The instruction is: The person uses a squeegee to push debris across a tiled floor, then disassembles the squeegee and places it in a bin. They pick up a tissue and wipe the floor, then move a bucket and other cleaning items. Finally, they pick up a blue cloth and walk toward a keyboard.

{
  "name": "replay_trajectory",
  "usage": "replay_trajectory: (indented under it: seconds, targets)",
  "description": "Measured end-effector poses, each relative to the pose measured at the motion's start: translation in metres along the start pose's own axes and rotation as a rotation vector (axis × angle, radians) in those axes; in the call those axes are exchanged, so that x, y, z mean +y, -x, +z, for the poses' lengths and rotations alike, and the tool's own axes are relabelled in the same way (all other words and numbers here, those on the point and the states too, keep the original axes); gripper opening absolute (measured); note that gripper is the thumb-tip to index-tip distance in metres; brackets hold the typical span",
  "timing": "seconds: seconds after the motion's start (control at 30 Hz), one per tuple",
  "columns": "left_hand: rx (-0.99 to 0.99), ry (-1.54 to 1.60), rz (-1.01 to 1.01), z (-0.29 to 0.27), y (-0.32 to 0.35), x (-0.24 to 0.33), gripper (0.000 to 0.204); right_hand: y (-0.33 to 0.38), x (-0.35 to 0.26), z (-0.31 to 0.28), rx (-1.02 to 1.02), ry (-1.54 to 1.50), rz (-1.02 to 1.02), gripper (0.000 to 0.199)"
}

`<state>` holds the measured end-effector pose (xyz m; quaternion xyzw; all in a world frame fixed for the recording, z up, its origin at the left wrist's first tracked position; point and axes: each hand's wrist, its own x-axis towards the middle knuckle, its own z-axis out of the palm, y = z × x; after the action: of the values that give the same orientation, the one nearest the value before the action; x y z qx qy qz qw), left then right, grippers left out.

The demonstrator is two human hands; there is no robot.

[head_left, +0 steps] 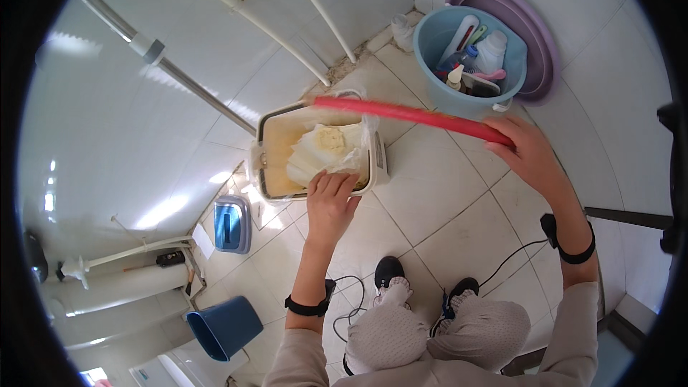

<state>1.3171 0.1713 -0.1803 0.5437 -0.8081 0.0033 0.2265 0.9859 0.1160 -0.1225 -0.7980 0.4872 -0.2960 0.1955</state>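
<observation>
My left hand (331,197) rests on the near rim of a white rectangular bin (266,145) lined with a clear plastic bag, touching the bag's edge; crumpled white paper (322,150) lies inside. A red pole (408,114) stretches above the bin. My right hand (523,147) grips its right end. Both wrists carry black bands.
A light blue bucket (430,36) with bottles and brushes stands inside a purple basin (539,36) at the far right. A small blue-grey scale (232,223) and a dark blue bin (226,326) are at the left. White pipes run along the tiled wall. A black cable lies by my feet.
</observation>
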Motion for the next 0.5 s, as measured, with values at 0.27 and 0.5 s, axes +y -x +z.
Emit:
replay_trajectory:
  seconds: [0.27, 0.5]
  targets:
    - [0.015, 0.132, 0.103, 0.0, 0.005, -0.002, 0.024, -0.107, -0.107, 0.047, -0.12, 0.539, -0.55, 0.009]
    - [-0.02, 0.163, 0.173, -0.002, 0.006, 0.009, 0.025, -0.139, -0.103, 0.129, -0.334, 0.713, -0.431, 0.005]
